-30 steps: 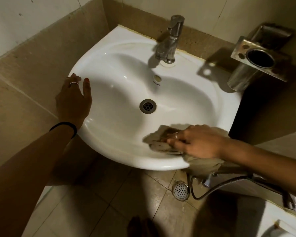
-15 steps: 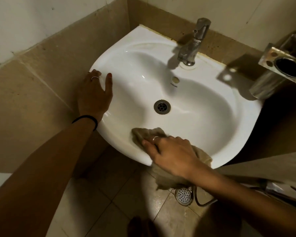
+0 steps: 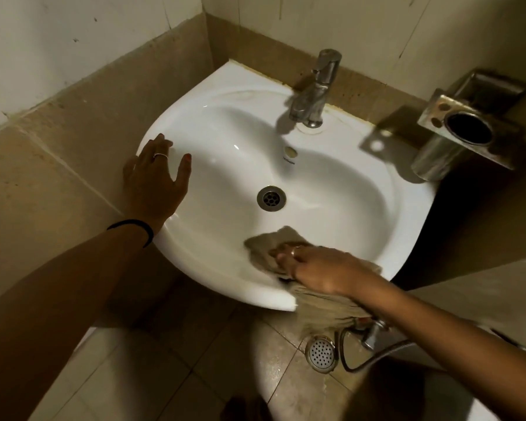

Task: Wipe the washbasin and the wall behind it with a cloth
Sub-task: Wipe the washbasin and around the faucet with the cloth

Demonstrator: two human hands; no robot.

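A white washbasin [image 3: 331, 189] is fixed in a corner, with a chrome tap [image 3: 315, 92] at its back and a metal drain [image 3: 271, 198] in the bowl. My right hand [image 3: 319, 268] presses a beige cloth [image 3: 268, 243] flat against the basin's near rim; part of the cloth hangs over the front edge. My left hand [image 3: 155, 180] rests spread on the basin's left rim, fingers apart, holding nothing. The wall behind it [image 3: 362, 34] is pale above a band of brown tiles.
A steel holder with a cup [image 3: 465, 132] juts from the wall at the right of the basin. Below, on the tiled floor, are a round floor drain [image 3: 321, 354] and a spray hose [image 3: 374, 358].
My right hand has slid the cloth along the front rim, first left and then back right. The left hand stays on the left rim; the view has shifted.
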